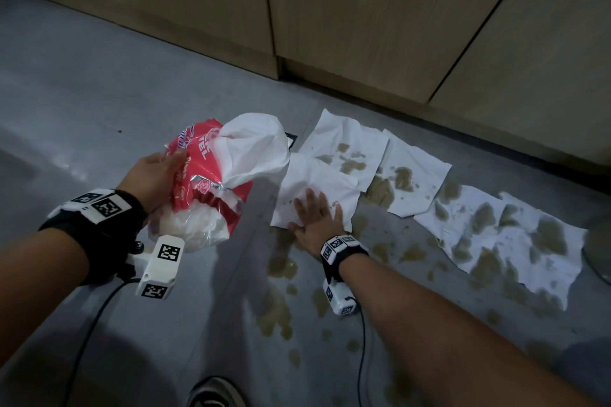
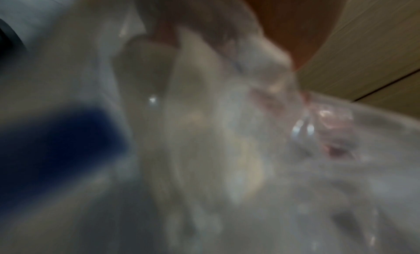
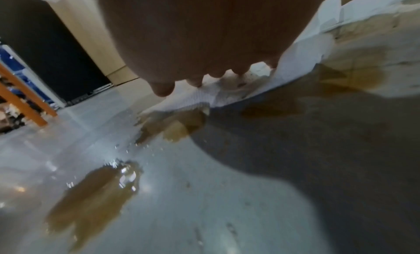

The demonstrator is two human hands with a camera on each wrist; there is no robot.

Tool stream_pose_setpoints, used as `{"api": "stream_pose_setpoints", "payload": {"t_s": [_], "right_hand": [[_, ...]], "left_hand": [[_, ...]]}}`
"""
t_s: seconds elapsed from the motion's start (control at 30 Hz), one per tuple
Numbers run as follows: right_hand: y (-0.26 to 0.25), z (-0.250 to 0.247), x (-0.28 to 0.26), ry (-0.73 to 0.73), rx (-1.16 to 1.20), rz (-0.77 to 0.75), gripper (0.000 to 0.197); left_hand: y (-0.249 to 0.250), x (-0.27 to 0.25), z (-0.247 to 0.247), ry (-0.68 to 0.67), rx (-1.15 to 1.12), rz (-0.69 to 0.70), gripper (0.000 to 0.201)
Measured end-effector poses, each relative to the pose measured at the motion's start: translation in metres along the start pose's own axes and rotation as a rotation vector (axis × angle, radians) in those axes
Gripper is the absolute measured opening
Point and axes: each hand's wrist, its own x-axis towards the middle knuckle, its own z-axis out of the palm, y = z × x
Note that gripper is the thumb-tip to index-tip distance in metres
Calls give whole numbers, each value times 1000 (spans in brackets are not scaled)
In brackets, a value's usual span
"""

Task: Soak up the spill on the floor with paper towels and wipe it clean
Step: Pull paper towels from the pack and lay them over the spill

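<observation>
The grey floor carries a brown spill that runs from beside the wooden cabinets down toward the person's shoe. Much of it still lies bare as puddles and drops near the right forearm. A row of paper towels already lies over the far part, blotched brown where the liquid has come through.

The step in hand looks like laying and pressing: the right hand lies flat on the nearest sheet, fingers straight and spread, palm down. That sheet shows almost no staining. The left hand holds the red and clear pack of towels off to the left, fingers curled round its side, with a white sheet sticking out of the torn top. The left wrist view is too blurred to add anything.

Next, I judge, another sheet must be drawn from the pack and laid over the bare puddles nearer the shoe, before any wiping.
</observation>
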Motion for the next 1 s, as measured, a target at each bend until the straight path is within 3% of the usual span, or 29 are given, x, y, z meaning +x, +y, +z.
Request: {"api": "stream_pose_setpoints", "payload": {"t_s": [0.1,0.23,0.3,0.4,0.47,0.53,0.6,0.83,1.0], "right_hand": [[-3,-23,-1,124,163,17,65],[-15,-79,-20,381,781,31,50],[-18,-106,-27,437,1093,110,69],[-14,-134,-29,390,1435,204,109],[-6,-145,-30,381,1450,193,111],[1,-154,-39,476,1312,163,70],[11,-154,-42,576,1227,102,47],[40,-150,-55,705,1208,129,48],[53,-164,-76,764,1381,158,37]], "left_hand": [[5,1,4,-8,31,9,34],[22,-4,22,-21,107,72,27],[31,-4,35,-31,116,117,28],[43,-3,52,-54,154,159,37],[51,-3,62,-77,188,173,38],[60,-3,71,-97,209,185,39],[67,-3,79,-113,226,202,42],[73,0,99,-123,249,223,39],[80,-1,108,-170,309,259,32]]}}
